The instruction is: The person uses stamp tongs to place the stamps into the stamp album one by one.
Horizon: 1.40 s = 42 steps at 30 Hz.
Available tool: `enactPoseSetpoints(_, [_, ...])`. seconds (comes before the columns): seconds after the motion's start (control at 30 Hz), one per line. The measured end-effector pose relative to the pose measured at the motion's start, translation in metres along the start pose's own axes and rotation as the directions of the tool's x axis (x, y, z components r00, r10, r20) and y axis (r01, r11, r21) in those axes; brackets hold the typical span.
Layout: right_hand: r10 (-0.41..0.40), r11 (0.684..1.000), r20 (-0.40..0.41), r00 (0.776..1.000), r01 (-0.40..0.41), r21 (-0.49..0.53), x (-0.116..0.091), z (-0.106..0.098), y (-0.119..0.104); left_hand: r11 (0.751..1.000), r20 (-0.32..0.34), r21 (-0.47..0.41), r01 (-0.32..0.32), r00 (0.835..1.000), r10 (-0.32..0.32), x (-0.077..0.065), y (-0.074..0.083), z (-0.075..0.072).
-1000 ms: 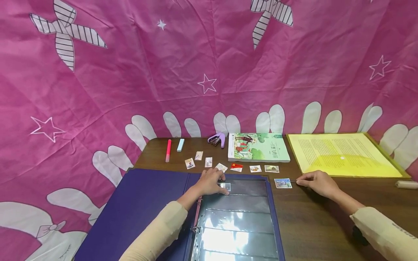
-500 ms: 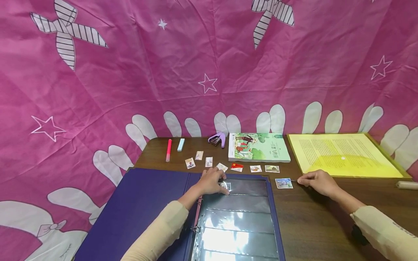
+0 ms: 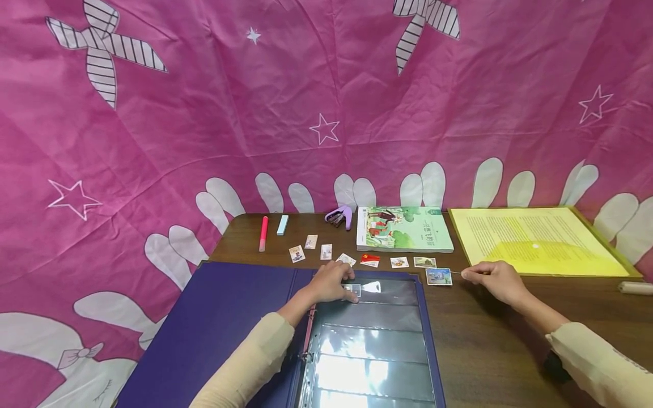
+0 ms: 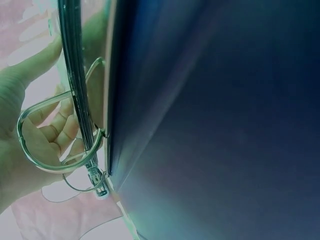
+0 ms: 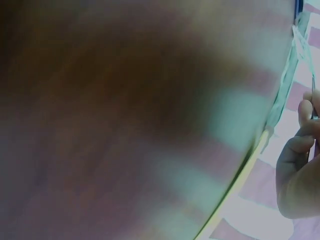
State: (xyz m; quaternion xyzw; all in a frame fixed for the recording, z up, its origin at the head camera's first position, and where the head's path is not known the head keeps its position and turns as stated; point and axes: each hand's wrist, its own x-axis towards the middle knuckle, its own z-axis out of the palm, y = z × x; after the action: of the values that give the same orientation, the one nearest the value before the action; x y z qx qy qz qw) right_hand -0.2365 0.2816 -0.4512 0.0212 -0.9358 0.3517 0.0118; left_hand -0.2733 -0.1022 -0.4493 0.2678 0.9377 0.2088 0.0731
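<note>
My right hand [image 3: 497, 280] pinches slim metal tweezers [image 3: 456, 273], whose tips hold a blue picture stamp [image 3: 439, 277] just right of the album. In the right wrist view the curled fingers grip the tweezers, with the pale stamp [image 5: 303, 49] at their far end. My left hand [image 3: 330, 282] rests at the top left of the clear pocket page [image 3: 395, 317], thumb spread from the fingers. A small stamp [image 3: 353, 289] shows in the top pocket, partly covered by that hand. The dark blue ring album [image 3: 240, 323] lies open. Its metal rings [image 4: 37, 160] stand near my left palm.
Several loose stamps [image 3: 399, 262] lie in a row behind the album. Farther back are a pink marker [image 3: 263, 234], a pale blue box [image 3: 283, 225], a purple stapler [image 3: 340, 216] and a green book [image 3: 405, 229]. A yellow folder [image 3: 541, 241] lies at right.
My right hand has moved slightly up and left, and the stamp in the tweezers now stands higher and nearer the row of stamps. The left hand has stayed in place.
</note>
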Motion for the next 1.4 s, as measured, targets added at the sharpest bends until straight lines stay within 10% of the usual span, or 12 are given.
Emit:
enactPoseSetpoints(0.87, [-0.011, 0.991, -0.003, 1.000, 0.011, 0.131, 0.040, 0.058, -0.071, 0.997, -0.025, -0.071, -0.039, 0.999, 0.037, 0.000, 0.000, -0.001])
enactPoseSetpoints(1.4, [0.036, 0.970, 0.134, 0.990, -0.067, 0.235, 0.049, 0.074, -0.078, 0.994, -0.036, -0.092, -0.055, 0.998, 0.052, -0.001, 0.001, -0.002])
